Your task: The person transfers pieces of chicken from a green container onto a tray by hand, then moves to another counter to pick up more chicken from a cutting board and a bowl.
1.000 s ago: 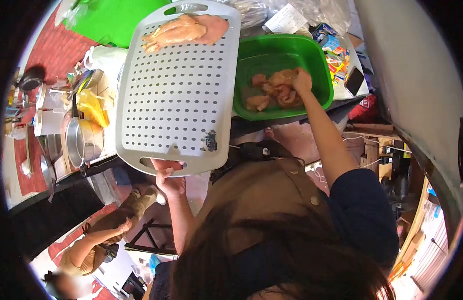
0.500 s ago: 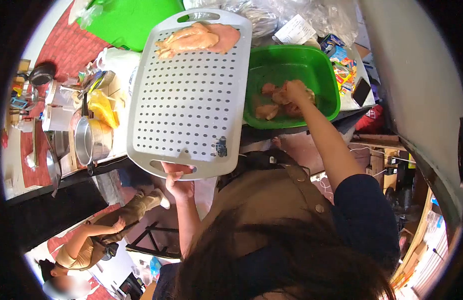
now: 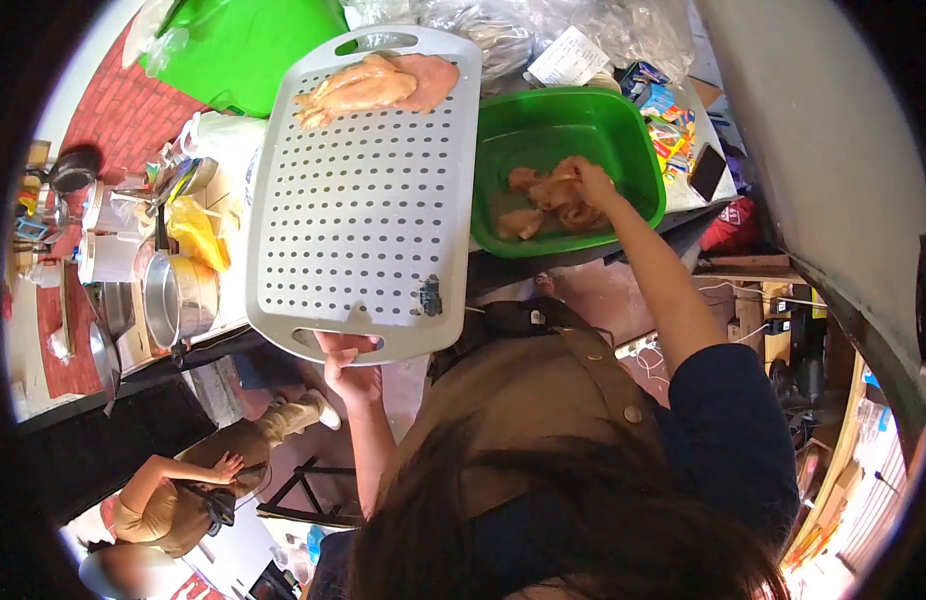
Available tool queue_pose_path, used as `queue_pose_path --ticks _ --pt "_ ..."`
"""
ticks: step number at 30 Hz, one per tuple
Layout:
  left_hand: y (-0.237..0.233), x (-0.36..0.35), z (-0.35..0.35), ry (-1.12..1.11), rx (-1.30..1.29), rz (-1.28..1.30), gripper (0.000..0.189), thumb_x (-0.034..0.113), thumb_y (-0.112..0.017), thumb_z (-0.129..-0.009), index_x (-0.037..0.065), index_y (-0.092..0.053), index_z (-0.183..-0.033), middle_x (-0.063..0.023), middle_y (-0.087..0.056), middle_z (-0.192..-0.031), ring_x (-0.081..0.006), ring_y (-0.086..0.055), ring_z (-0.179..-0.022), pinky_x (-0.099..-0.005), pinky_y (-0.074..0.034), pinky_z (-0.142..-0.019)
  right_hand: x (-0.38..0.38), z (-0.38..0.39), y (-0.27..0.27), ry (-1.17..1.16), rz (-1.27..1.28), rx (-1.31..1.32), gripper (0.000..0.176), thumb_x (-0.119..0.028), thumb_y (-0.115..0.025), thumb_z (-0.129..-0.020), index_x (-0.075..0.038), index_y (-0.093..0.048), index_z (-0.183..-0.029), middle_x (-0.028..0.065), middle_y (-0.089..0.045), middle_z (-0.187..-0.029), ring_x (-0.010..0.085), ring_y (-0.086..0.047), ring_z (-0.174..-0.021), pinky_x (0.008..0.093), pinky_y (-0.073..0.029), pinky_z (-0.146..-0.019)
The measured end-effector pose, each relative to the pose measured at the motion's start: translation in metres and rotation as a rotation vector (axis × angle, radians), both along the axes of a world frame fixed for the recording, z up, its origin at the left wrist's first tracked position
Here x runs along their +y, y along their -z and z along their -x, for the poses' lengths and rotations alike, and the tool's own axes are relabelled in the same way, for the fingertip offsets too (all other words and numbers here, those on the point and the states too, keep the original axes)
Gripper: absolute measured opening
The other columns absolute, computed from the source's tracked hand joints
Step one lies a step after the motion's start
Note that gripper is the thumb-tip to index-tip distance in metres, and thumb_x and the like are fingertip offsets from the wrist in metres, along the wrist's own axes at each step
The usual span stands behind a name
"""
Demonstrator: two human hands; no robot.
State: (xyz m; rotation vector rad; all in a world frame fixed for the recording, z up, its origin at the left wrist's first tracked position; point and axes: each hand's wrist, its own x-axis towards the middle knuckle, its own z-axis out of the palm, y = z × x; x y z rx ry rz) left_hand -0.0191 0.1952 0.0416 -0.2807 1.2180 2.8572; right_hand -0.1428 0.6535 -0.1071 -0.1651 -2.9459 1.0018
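A grey perforated tray (image 3: 355,225) with a handle slot at each end is held by my left hand (image 3: 351,368), whose fingers pass through the near slot. Pieces of raw chicken meat (image 3: 368,90) lie at the tray's far end. To the right stands a green basin (image 3: 651,190) with more raw chicken pieces (image 3: 553,195) in it. My right hand (image 3: 591,185) reaches into the basin, its fingers closed on a piece of chicken; the fingertips are partly hidden by the meat.
Clear plastic bags and a paper slip (image 3: 568,58) lie behind the basin. Colourful packets (image 3: 673,135) and a phone (image 3: 708,172) are on its right. A metal pot (image 3: 183,300) and a yellow bag (image 3: 196,230) stand left of the tray. Another person (image 3: 183,490) is at lower left.
The whole view has shifted slightly, so the tray and basin appear further left. My right hand stays in the basin at the chicken. The other person's arm and hand have moved.
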Motion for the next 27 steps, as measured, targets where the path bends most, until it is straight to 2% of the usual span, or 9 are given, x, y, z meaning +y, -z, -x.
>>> queue_pose_path --ticks 1,4,7,9,11,13,19,25,27 --pt "0.001 0.001 0.0 -0.015 0.008 0.009 0.076 0.012 -0.049 -0.059 0.008 -0.028 -0.132 -0.0138 -0.046 -0.111 -0.0238 -0.051 -0.083 -0.0313 -0.046 -0.067 0.005 -0.001 0.0 0.051 0.026 -0.053 0.018 -0.012 -0.063 -0.071 0.001 -0.061 -0.083 0.0222 -0.06 -0.092 0.037 -0.059 -0.084 0.0412 -0.047 -0.072" --pt "0.004 -0.001 0.0 -0.012 0.013 0.009 0.077 0.013 -0.05 -0.059 0.008 -0.028 -0.132 -0.0141 -0.046 -0.111 -0.0239 -0.051 -0.081 -0.0313 -0.046 -0.067 0.016 0.005 -0.006 -0.033 -0.195 -0.343 0.026 -0.018 -0.061 -0.076 0.001 -0.059 -0.094 0.0234 -0.059 -0.095 0.0374 -0.059 -0.088 0.0408 -0.048 -0.071" --pt "0.005 -0.003 0.0 -0.01 0.007 0.034 0.077 0.013 -0.05 -0.058 0.008 -0.028 -0.132 -0.0139 -0.046 -0.111 -0.0238 -0.051 -0.082 -0.0309 -0.046 -0.067 0.013 0.006 -0.023 -0.145 -0.315 -0.473 0.033 -0.023 -0.06 -0.078 0.0 -0.058 -0.102 0.0226 -0.06 -0.096 0.0371 -0.059 -0.087 0.0393 -0.048 -0.073" --pt "-0.003 0.003 0.0 -0.045 -0.001 0.035 0.077 0.013 -0.05 -0.059 0.008 -0.028 -0.132 -0.0135 -0.046 -0.112 -0.0238 -0.051 -0.084 -0.0309 -0.046 -0.067 0.037 0.014 0.022 -0.173 -0.114 -0.34 0.032 -0.024 -0.061 -0.078 0.0 -0.06 -0.099 0.0222 -0.06 -0.094 0.0368 -0.059 -0.087 0.0386 -0.047 -0.073" --pt "-0.005 0.005 0.001 -0.045 0.007 0.031 0.076 0.013 -0.05 -0.059 0.009 -0.028 -0.132 -0.0131 -0.045 -0.114 -0.0239 -0.05 -0.088 -0.0309 -0.046 -0.067 0.041 0.015 0.026 -0.102 0.03 -0.222 0.03 -0.022 -0.062 -0.078 0.0 -0.06 -0.096 0.0212 -0.061 -0.093 0.0363 -0.058 -0.086 0.0383 -0.047 -0.073" --pt "-0.003 0.003 0.001 -0.01 0.028 0.021 0.076 0.013 -0.05 -0.06 0.009 -0.028 -0.132 -0.0126 -0.044 -0.116 -0.0239 -0.049 -0.091 -0.031 -0.045 -0.067 0.022 0.006 -0.019 0.067 0.117 -0.121 0.025 -0.018 -0.062 -0.078 0.0 -0.059 -0.095 0.0196 -0.06 -0.091 0.0358 -0.057 -0.085 0.0382 -0.046 -0.073" --pt "-0.006 0.003 0.0 0.002 0.014 0.006 0.076 0.013 -0.051 -0.06 0.01 -0.029 -0.132 -0.0126 -0.043 -0.116 -0.0239 -0.047 -0.093 -0.0308 -0.044 -0.068 0.012 0.001 -0.05 -0.102 -0.097 0.363 0.012 0.0 -0.056 -0.075 0.0 -0.055 -0.087 0.0178 -0.058 -0.087 0.0364 -0.057 -0.084 0.0401 -0.046 -0.07" --pt "-0.001 -0.001 0.002 0.051 0.068 0.011 0.075 0.012 -0.049 -0.06 0.01 -0.029 -0.132 -0.0122 -0.044 -0.116 -0.0237 -0.047 -0.094 -0.0309 -0.043 -0.068 0.008 -0.002 -0.059 0.003 0.009 0.269 0.015 -0.005 -0.054 -0.077 -0.001 -0.053 -0.092 0.0199 -0.057 -0.089 0.0391 -0.055 -0.084 0.0413 -0.045 -0.07" --pt "-0.002 -0.001 0.002 0.051 0.074 0.006 0.075 0.012 -0.049 -0.06 0.01 -0.029 -0.132 -0.0121 -0.043 -0.116 -0.0237 -0.047 -0.094 -0.0308 -0.043 -0.068 0.003 0.002 -0.072 0.015 0.024 0.373 0.015 -0.007 -0.054 -0.079 -0.002 -0.053 -0.093 0.0201 -0.057 -0.088 0.0389 -0.055 -0.083 0.0409 -0.045 -0.069"
